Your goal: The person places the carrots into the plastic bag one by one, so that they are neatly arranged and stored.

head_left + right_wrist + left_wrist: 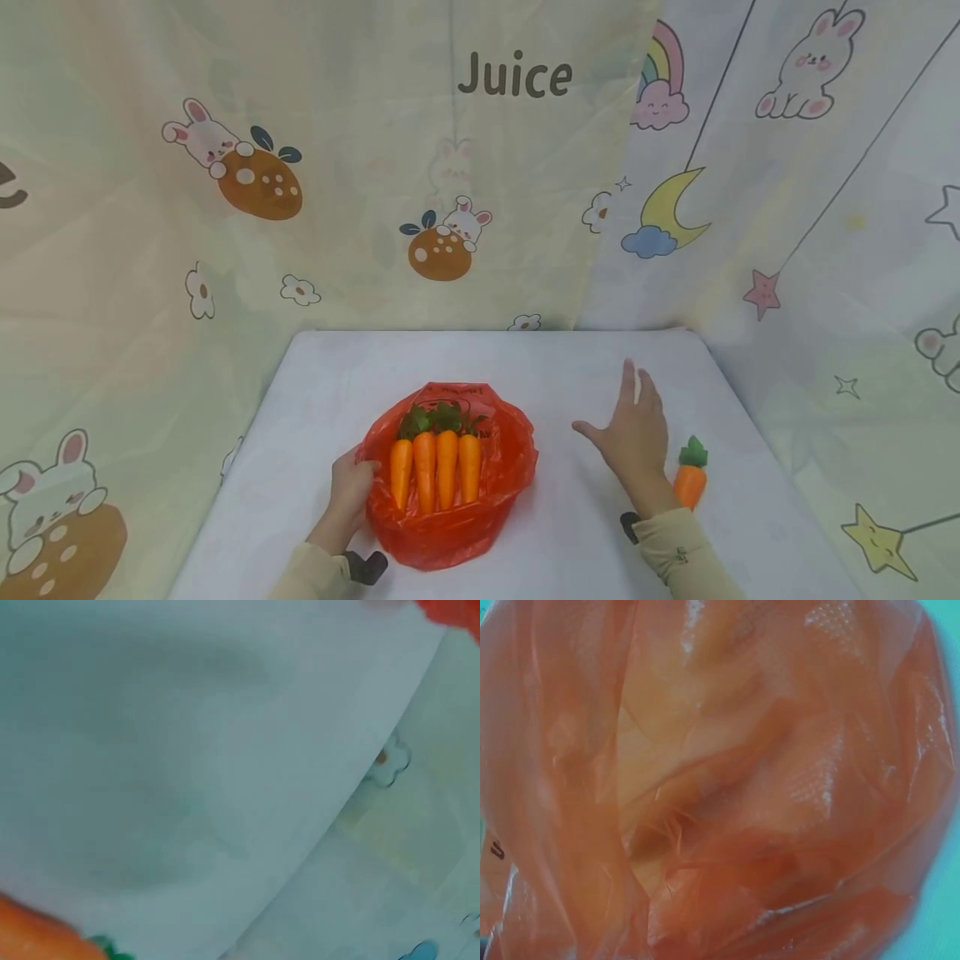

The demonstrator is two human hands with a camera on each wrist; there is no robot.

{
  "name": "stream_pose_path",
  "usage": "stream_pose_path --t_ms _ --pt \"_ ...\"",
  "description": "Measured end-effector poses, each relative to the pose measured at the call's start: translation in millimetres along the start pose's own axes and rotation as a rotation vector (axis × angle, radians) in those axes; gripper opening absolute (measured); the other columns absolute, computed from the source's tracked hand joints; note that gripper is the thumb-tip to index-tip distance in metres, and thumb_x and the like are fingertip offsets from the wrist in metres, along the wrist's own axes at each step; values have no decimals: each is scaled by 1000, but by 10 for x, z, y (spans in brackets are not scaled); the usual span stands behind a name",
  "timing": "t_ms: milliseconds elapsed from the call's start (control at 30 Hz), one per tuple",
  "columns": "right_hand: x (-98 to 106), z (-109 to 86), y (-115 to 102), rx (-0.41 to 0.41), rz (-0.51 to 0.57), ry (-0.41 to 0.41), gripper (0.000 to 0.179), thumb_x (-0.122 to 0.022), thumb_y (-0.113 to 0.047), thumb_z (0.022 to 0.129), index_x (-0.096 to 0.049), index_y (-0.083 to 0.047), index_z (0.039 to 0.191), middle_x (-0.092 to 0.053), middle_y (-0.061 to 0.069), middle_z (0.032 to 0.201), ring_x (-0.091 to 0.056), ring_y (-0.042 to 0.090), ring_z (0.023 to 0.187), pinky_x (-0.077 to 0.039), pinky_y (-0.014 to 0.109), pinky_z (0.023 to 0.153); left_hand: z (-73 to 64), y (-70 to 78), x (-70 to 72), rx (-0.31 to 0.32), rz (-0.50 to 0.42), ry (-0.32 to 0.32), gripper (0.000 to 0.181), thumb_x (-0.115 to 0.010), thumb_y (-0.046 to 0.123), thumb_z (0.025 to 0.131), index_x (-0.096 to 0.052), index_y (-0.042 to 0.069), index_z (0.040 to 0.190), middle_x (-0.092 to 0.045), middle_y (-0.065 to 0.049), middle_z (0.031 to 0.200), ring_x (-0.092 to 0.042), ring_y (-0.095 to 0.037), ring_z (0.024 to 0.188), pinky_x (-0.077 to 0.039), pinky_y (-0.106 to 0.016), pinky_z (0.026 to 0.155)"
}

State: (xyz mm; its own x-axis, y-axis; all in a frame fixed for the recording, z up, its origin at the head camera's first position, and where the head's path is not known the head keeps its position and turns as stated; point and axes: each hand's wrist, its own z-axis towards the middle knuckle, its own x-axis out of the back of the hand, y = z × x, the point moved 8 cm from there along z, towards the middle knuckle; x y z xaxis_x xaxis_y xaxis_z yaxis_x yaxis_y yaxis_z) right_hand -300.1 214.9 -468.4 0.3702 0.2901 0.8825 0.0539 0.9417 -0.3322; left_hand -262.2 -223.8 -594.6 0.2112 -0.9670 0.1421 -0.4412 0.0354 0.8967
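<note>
A red plastic bag stands open on the white table, with several orange carrots lying side by side in it, leafy tops toward the far rim. My left hand grips the bag's left edge between thumb and fingers. Red film of the bag fills the left wrist view and hides the carrots. Held above the table right of the bag, my right hand has its fingers spread and holds nothing. Beside its wrist lies a single carrot with a green top, partly hidden by the sleeve; this carrot also shows in the right wrist view.
The white table ends at a far edge against a printed curtain. More curtain hangs along the left and right sides. A dark strap sits at the left wrist, another strap at the right.
</note>
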Motion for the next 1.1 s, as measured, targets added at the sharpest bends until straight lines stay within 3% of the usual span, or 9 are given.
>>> stream_pose_path --t_ms 133,300,500,667,767,933,1100 --pt "43 -12 430 -79 18 -10 142 -96 -44 62 -3 -1 161 -20 38 155 -33 59 131 -40 72 98 0 -1 -1 -2 6 4 48 -47 7 100 -45 -1 147 -52 -22 142 -52 -39 121 -41 -54 108" --pt "-16 -125 992 -267 43 -174 154 -92 -56 60 13 1 158 -10 42 153 -28 64 127 -45 74 82 8 -19 -9 21 -1 16 47 -48 8 100 -47 2 146 -54 -20 141 -53 -38 120 -43 -52 107" --pt "-72 -290 1474 -456 43 -359 154 -86 -64 64 14 15 150 -13 52 142 -29 68 120 -40 75 89 18 -33 -7 29 6 23 45 -49 9 100 -49 4 145 -56 -18 138 -55 -36 118 -45 -50 106" --pt "-185 -427 1663 -575 36 -461 133 -86 -60 67 -12 23 139 -29 47 119 -43 59 104 -45 67 90 20 -32 1 15 4 21 45 -49 9 100 -49 4 145 -56 -17 138 -55 -36 117 -45 -51 105" --pt "-260 -500 1700 -601 25 -508 119 -84 -58 71 -22 26 127 -33 44 110 -47 54 99 -47 63 91 16 -21 7 4 1 19 46 -49 9 100 -48 3 146 -55 -18 140 -54 -37 119 -44 -51 106" --pt "-336 -597 1729 -601 -5 -568 103 -79 -54 77 -31 28 117 -38 42 104 -50 47 91 -50 55 83 8 -11 13 1 0 20 47 -50 8 100 -47 2 147 -54 -20 141 -54 -38 120 -43 -51 107" --pt "-379 -643 1786 -633 4 -559 94 -77 -50 80 -34 26 114 -41 37 99 -50 42 85 -49 46 73 9 -4 13 3 0 19 47 -50 8 100 -46 1 147 -54 -20 141 -53 -38 120 -43 -52 107"
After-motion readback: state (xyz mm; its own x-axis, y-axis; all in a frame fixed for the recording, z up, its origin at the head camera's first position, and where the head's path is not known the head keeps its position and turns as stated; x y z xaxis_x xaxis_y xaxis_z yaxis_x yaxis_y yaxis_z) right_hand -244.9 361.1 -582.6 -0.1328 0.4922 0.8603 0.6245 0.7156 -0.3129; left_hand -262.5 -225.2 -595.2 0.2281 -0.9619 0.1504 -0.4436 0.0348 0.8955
